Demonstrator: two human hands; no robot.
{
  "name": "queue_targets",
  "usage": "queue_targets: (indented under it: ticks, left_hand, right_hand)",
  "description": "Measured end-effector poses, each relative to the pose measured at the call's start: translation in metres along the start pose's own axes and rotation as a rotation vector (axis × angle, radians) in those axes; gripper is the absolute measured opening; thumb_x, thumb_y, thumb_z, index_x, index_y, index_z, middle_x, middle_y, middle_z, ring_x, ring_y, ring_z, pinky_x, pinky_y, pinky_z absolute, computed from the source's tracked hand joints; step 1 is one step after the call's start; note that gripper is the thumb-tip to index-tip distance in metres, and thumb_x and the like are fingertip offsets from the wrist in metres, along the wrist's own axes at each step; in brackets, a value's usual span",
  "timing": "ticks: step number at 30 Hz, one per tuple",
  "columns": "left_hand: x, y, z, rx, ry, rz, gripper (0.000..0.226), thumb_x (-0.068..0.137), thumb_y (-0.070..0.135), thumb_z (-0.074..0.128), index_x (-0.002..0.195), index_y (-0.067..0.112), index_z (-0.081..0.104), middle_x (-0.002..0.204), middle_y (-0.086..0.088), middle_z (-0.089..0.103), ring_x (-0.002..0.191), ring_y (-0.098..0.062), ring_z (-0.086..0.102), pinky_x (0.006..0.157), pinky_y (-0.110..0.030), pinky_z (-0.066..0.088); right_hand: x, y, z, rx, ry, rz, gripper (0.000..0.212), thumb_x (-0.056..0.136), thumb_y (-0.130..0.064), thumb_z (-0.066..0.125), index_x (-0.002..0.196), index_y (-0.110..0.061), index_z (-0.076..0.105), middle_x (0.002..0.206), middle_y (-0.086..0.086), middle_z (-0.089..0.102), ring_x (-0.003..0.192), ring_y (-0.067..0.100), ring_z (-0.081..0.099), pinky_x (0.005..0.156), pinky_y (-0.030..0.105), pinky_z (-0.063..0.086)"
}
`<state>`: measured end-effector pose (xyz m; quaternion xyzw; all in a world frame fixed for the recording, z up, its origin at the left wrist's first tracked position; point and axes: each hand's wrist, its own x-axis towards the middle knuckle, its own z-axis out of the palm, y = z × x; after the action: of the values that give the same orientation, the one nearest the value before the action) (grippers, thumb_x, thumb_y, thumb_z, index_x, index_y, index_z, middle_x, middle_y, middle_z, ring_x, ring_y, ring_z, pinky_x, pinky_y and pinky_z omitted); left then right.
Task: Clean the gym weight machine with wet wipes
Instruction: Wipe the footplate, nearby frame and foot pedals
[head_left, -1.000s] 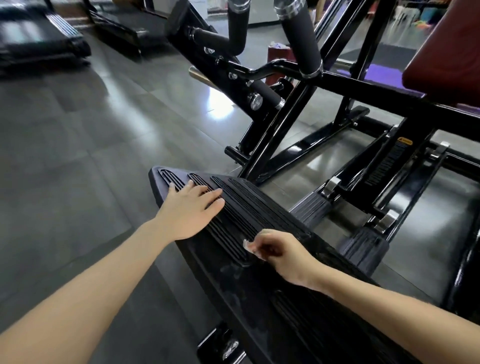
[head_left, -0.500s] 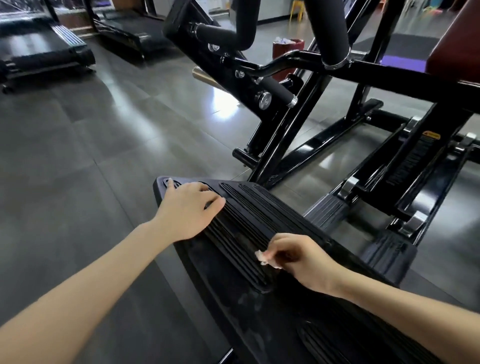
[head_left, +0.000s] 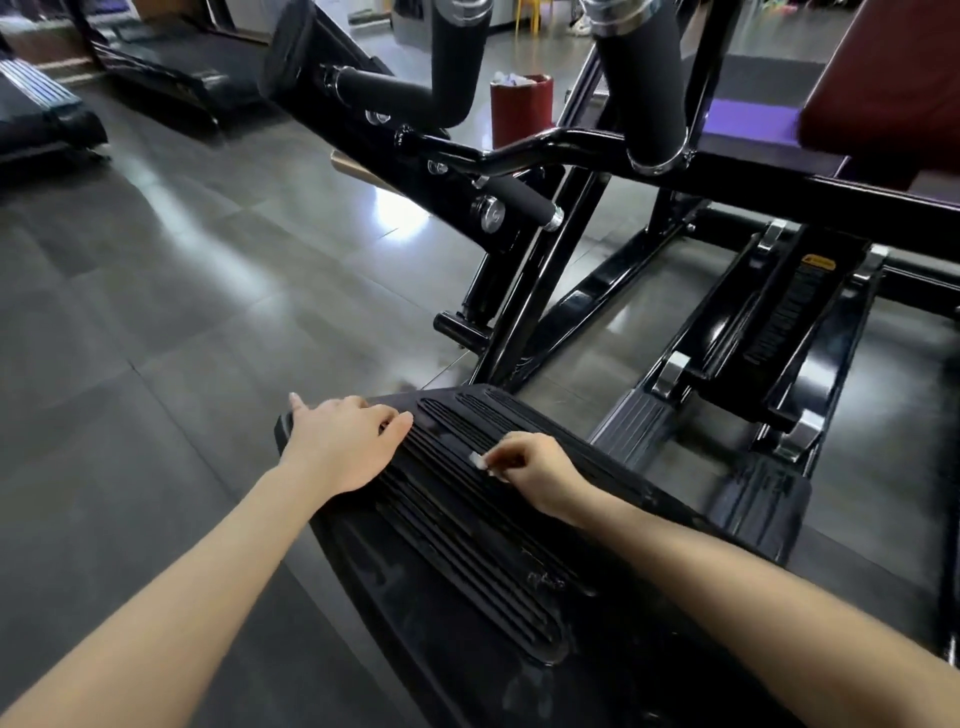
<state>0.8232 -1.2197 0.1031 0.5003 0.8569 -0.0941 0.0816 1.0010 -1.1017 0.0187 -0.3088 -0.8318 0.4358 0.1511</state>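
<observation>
I see a black footplate (head_left: 467, 561) with ribbed grooves, a white wipe (head_left: 479, 460) on it, and a red bin (head_left: 520, 111) beyond it.

we count two hands, one left hand (head_left: 343, 447) and one right hand (head_left: 535, 478). there is one wet wipe (head_left: 477, 459), one weight machine (head_left: 545, 291) with one footplate (head_left: 467, 623), two thick foam rollers (head_left: 457, 62) and one maroon pad (head_left: 893, 78). beyond it we count two treadmills (head_left: 41, 114), one red bin (head_left: 519, 109) and one purple mat (head_left: 748, 117).

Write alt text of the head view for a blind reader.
A person's right hand pinches a small wet wipe against the ribbed black footplate of a weight machine; the left hand rests on its far end.
</observation>
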Motion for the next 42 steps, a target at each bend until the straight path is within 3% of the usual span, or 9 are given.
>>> queue_targets:
  ticks: [2,6,11,15,20,25,32,38,42]
  left_hand:
    - [0.001,0.001,0.002,-0.001,-0.002,0.014,0.049,0.096,0.053,0.014,0.125,0.039,0.052,0.135,0.001,0.049,0.126,-0.023,0.044,0.109,-0.065,0.008]
    - [0.003,0.001,0.000,-0.038,-0.010,0.024,0.049,0.097,0.052,0.015,0.125,0.038,0.053,0.135,0.000,0.050,0.125,-0.024,0.045,0.109,-0.063,0.007]
    - [0.001,0.001,0.002,-0.083,0.005,0.056,0.049,0.096,0.053,0.016,0.124,0.039,0.054,0.135,0.004,0.050,0.126,-0.021,0.045,0.110,-0.063,0.003]
    - [0.001,0.001,0.002,-0.105,0.021,0.079,0.049,0.095,0.056,0.018,0.123,0.041,0.054,0.133,0.006,0.051,0.125,-0.019,0.045,0.110,-0.062,0.002]
    - [0.002,0.000,0.002,-0.129,0.005,0.062,0.052,0.093,0.060,0.017,0.122,0.040,0.055,0.130,0.006,0.053,0.124,-0.019,0.046,0.110,-0.061,0.005]
    - [0.002,0.001,0.001,-0.155,-0.022,0.058,0.052,0.092,0.060,0.015,0.124,0.042,0.053,0.135,0.004,0.049,0.128,-0.020,0.042,0.110,-0.061,0.004]
    - [0.001,0.001,-0.002,-0.197,-0.036,0.050,0.053,0.096,0.055,0.013,0.123,0.039,0.055,0.136,-0.001,0.049,0.130,-0.023,0.041,0.112,-0.061,0.002]
    - [0.001,-0.002,0.001,-0.301,0.048,0.035,0.051,0.098,0.048,0.014,0.068,0.029,0.049,0.091,-0.002,0.056,0.111,-0.027,0.053,0.113,-0.060,0.005]
    - [0.003,-0.002,0.002,-0.291,0.086,0.017,0.038,0.103,0.031,0.017,0.125,0.027,0.047,0.124,0.001,0.055,0.118,-0.029,0.049,0.112,-0.060,0.006]
  right_hand:
    - [0.016,-0.004,0.007,0.010,-0.013,-0.012,0.013,0.080,0.005,0.064,0.087,0.000,0.074,0.080,0.008,0.064,0.074,0.013,0.060,0.071,0.024,0.045]
    - [-0.001,0.012,-0.007,-0.035,-0.160,-0.010,0.022,0.087,0.005,0.057,0.100,-0.006,0.071,0.085,-0.007,0.054,0.073,-0.007,0.054,0.071,0.003,0.036]
    - [-0.001,0.012,-0.023,-0.035,-0.293,0.013,0.030,0.085,-0.003,0.064,0.113,-0.014,0.066,0.083,-0.013,0.056,0.068,-0.013,0.053,0.072,0.005,0.037]
    - [0.017,0.002,-0.025,0.098,-0.366,0.069,0.048,0.083,-0.004,0.067,0.128,-0.012,0.055,0.079,-0.001,0.057,0.064,0.001,0.048,0.065,0.005,0.038]
    - [0.024,0.009,-0.019,0.340,-0.380,0.173,0.026,0.081,0.005,0.065,0.106,0.012,0.063,0.076,0.004,0.065,0.054,-0.001,0.055,0.060,0.011,0.045]
    - [0.036,-0.001,-0.009,0.348,-0.337,0.166,0.004,0.079,0.002,0.068,0.083,0.003,0.066,0.060,0.007,0.057,0.049,0.004,0.050,0.054,0.012,0.042]
    - [0.064,-0.021,0.009,0.216,-0.229,0.164,0.021,0.081,-0.020,0.073,0.086,-0.001,0.071,0.057,-0.001,0.059,0.043,-0.002,0.044,0.047,0.009,0.033]
    - [0.055,-0.013,0.004,0.057,-0.239,0.128,0.013,0.080,-0.021,0.073,0.078,-0.009,0.071,0.062,-0.001,0.062,0.048,-0.003,0.047,0.049,0.009,0.036]
    - [0.093,-0.031,0.028,0.067,-0.169,0.052,0.013,0.082,-0.014,0.071,0.069,-0.011,0.069,0.050,-0.010,0.058,0.041,-0.006,0.044,0.048,0.009,0.035]
